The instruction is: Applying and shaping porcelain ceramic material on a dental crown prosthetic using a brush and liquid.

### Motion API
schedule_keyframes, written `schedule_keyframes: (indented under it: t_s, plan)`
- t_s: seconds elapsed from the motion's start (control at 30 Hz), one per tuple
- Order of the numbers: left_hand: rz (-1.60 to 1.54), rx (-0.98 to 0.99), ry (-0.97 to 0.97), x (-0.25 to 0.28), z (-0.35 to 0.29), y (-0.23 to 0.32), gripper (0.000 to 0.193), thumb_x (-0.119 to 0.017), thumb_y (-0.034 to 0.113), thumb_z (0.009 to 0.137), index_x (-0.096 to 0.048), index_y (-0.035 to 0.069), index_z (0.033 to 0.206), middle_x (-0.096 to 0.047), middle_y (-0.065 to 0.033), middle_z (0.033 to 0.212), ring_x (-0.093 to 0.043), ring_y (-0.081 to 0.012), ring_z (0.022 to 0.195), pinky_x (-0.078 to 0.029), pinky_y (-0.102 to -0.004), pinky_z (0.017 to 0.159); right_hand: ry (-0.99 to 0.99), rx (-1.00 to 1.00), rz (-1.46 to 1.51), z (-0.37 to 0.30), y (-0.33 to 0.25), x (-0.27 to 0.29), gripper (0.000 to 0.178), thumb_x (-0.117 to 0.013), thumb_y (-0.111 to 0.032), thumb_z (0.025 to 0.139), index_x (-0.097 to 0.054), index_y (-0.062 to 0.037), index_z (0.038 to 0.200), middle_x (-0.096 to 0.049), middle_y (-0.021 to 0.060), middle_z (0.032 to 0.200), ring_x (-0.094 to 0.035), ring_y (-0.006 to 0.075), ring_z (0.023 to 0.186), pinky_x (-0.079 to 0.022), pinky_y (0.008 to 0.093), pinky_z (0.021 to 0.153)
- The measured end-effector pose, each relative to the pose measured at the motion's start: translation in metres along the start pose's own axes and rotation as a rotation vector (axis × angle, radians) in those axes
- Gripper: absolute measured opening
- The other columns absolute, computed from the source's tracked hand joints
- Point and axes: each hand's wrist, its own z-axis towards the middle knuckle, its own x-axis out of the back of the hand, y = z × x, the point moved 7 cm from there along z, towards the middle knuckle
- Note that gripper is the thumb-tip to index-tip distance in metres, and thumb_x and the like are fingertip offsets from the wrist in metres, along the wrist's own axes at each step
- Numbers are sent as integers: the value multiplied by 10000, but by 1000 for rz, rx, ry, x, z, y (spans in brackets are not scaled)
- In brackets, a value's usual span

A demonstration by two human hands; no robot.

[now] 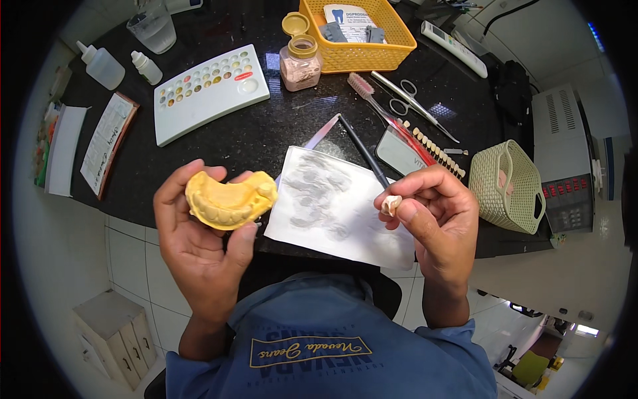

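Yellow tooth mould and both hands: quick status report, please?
Left hand fingers shut on yellow dental cast, held up above counter edge. Right hand fingers pinch small whitish tooth piece. Smudged paper sheet beneath; nothing between the hands.

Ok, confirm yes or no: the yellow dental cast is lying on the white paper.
No, the left hand holds the yellow dental cast up, left of the white paper.

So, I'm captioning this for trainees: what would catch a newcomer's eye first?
The yellow plaster dental cast held up in the left hand, low and left of centre. Next, the small whitish tooth-like piece pinched in the right hand, over the smudged white paper sheet on the black countertop.
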Motion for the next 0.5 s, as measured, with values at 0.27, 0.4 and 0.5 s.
schedule_keyframes:
  t_s: [0.27,0.4,0.5]
  plan:
    - [424,-118,125,34,8,-5,591,-526,-169,750,-369,-9,1298,-463,-206,1251,-482,-289,1203,-407,-395,1030,9,119,-60,-5,-3,4,139,-615,69,820,-579,76,955,-649,182,923,-637,168,858,-520,275,789]
    - [460,-131,167,38,13,-5,573,-542,-164,757,-382,-13,1286,-449,-235,1302,-464,-273,1221,-372,-379,1058,19,198,-73,-6,-6,3,127,-619,82,806,-581,69,926,-640,202,947,-635,196,894,-519,301,817]
    - [502,-143,187,40,15,-5,564,-563,-167,738,-398,-29,1260,-460,-223,1280,-484,-265,1199,-407,-366,1028,22,245,-116,-7,-8,3,131,-627,86,796,-584,65,918,-638,209,953,-636,207,907,-519,308,824]
